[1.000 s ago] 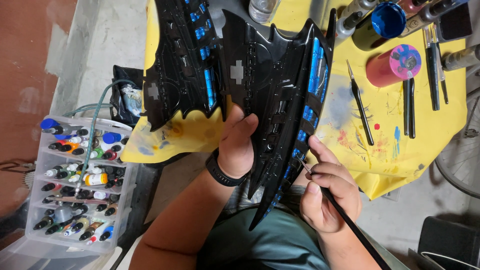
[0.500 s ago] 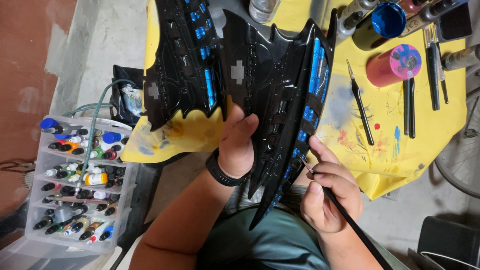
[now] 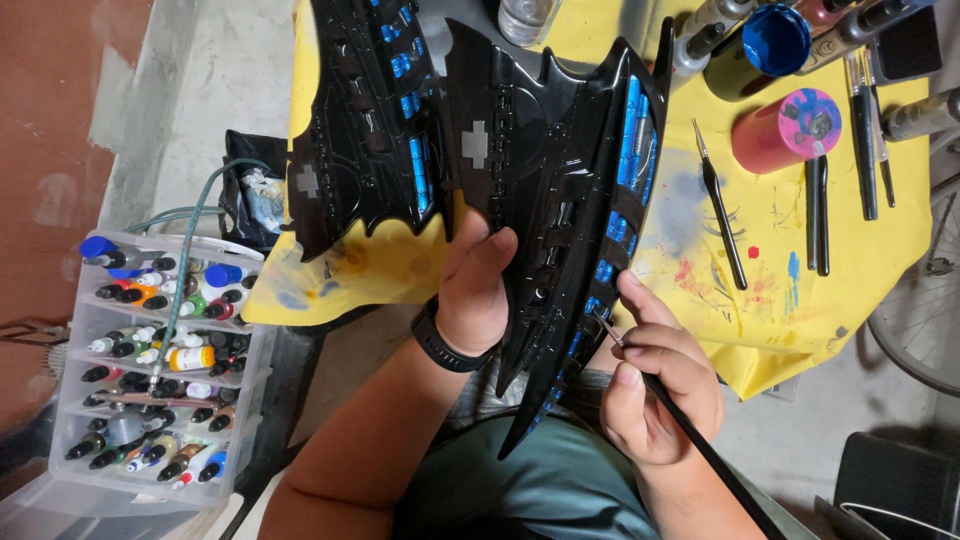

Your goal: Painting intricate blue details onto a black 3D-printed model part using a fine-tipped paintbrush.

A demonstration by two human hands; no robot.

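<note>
The right hand [image 3: 655, 385] pinches a thin brush [image 3: 690, 435] in a closed grip, its tip touching the blue-detailed edge of the glossy black winged model [image 3: 540, 190]. The left hand [image 3: 478, 285], a dark band at its wrist, is closed on the model from below, holding it tilted over the lap and the near edge of the tabletop [image 3: 790, 290], which is covered in yellow sheet. A slip of the brush could smear paint onto the black gloss, and the left fingers lie close to painted strips that may be wet. More brushes [image 3: 722, 215] and a pink jar [image 3: 785, 128] lie to the right, an open blue pot [image 3: 775, 38] beyond. A clear rack of paint bottles [image 3: 150, 360] sits on the floor to the left, well apart.
</note>
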